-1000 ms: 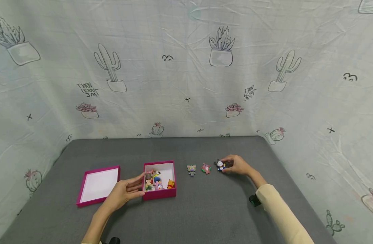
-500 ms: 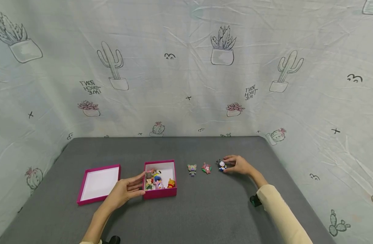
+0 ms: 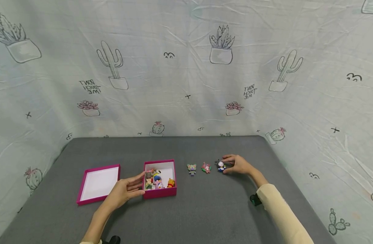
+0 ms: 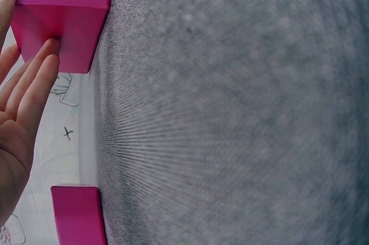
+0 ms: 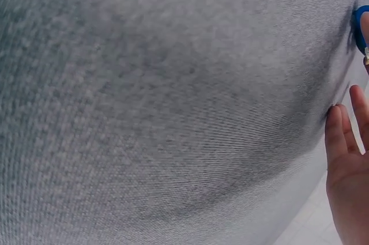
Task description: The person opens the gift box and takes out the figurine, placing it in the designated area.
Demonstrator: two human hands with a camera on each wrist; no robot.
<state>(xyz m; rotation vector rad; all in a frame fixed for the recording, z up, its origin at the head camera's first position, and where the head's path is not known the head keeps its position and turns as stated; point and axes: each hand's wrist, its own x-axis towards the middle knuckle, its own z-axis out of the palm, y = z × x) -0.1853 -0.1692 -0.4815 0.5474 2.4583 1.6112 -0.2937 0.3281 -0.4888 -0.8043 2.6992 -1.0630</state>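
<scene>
My right hand (image 3: 237, 165) pinches a small dark blue and white toy figurine (image 3: 221, 165) between thumb and fingers, on or just over the table. In the right wrist view only a blue bit of this figurine (image 5: 361, 29) shows at the edge. My left hand (image 3: 125, 190) lies against the left side of an open pink box (image 3: 160, 193), its fairly straight fingertips touching the wall, as the left wrist view shows as well. Inside the box are several figurines, among them a yellow and red bear (image 3: 171, 183).
To the left of the box lies its pink lid (image 3: 98, 184), white inside facing up. Between box and right hand, a grey cat-like figurine (image 3: 191, 169) and a pink figurine (image 3: 206, 168) lie in a row on the grey table (image 3: 198, 217). A printed curtain (image 3: 186, 74) hangs behind.
The figurine in my right hand has shifted very slightly and now stands more upright. My left hand, the box and the other figurines have stayed in place.
</scene>
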